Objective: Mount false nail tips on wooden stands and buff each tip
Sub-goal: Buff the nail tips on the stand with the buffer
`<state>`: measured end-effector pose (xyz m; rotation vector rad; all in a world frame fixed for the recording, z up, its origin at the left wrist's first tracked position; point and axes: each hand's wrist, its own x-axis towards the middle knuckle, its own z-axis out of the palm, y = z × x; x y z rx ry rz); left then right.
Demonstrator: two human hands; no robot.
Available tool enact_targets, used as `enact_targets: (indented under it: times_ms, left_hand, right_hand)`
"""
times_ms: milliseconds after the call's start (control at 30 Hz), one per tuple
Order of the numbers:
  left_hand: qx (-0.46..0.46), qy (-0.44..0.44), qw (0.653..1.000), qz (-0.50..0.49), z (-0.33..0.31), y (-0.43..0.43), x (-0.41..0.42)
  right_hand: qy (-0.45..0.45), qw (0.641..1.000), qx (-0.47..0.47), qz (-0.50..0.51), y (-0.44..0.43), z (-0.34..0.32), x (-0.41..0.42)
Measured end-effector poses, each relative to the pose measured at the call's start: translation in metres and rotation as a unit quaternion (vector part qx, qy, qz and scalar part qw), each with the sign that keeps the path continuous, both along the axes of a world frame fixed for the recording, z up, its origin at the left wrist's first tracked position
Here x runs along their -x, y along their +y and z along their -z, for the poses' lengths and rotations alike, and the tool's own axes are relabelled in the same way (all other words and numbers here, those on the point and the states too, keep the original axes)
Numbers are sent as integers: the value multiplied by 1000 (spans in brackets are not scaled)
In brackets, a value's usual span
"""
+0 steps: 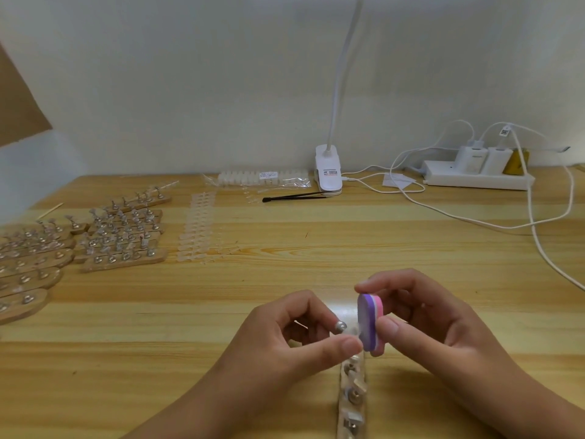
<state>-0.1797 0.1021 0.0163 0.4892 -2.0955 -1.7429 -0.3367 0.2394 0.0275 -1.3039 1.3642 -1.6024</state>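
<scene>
Pale wood forms the table (316,248), which runs back to a white wall, and you are working at its near edge. Your left hand (285,339) has its fingers curled, with thumb and forefinger pinching a small metal holder (340,326) that carries a clear tip (354,331). Your right hand (437,324) grips a purple and pink buffer (370,321), thumb on its near end and fingers over its far end. The buffer stands upright with its purple face against the tip.

Just nearer than your hands, a wooden stand (351,403) lies between your wrists, pointing toward you, with more holders set along it.

At the far left lie rows of stands (123,236) with tips mounted on them, some cut off by the left edge. Right of these rows lie strips of loose tips (196,226). Farther back are a clear bag (266,179) of tips, black tweezers (294,196) and a white clip lamp (329,172), whose neck rises out of view. At the far right sits a power strip (474,180) with chargers plugged in, and white cables (474,220) trail across the table from it.
</scene>
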Motion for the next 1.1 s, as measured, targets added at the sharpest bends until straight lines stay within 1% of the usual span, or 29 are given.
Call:
enact_targets:
  times_ms: [233, 433, 633, 700, 767, 833, 900, 1000, 1100]
  left_hand:
    - [-32, 11, 999, 0, -4, 0, 3]
    - [-37, 26, 999, -6, -5, 3, 2]
    - [-14, 34, 998, -47, -6, -2, -1]
    - [14, 23, 999, -43, -4, -1, -1]
    - [50, 8, 998, -34, -1, 2, -1]
    - [60, 7, 998, -25, 0, 6, 0]
    - [41, 10, 999, -27, -1, 5, 1]
    - [-10, 20, 998, -53, -5, -1, 0]
    - [-12, 20, 999, -44, -3, -2, 0]
  right_hand:
    - [14, 1000, -13, -7, 1, 2, 2]
    - [4, 1000, 2, -6, -1, 4, -1]
    - [36, 999, -3, -33, -2, 7, -2]
    - [37, 999, 10, -18, -2, 6, -2]
    - [20, 999, 31, 14, -2, 5, 0]
    - [20, 998, 39, 34, -3, 4, 0]
    - [26, 999, 36, 13, -3, 5, 1]
    - [44, 999, 25, -20, -2, 6, 0]
    - [38, 999, 36, 5, -3, 4, -1]
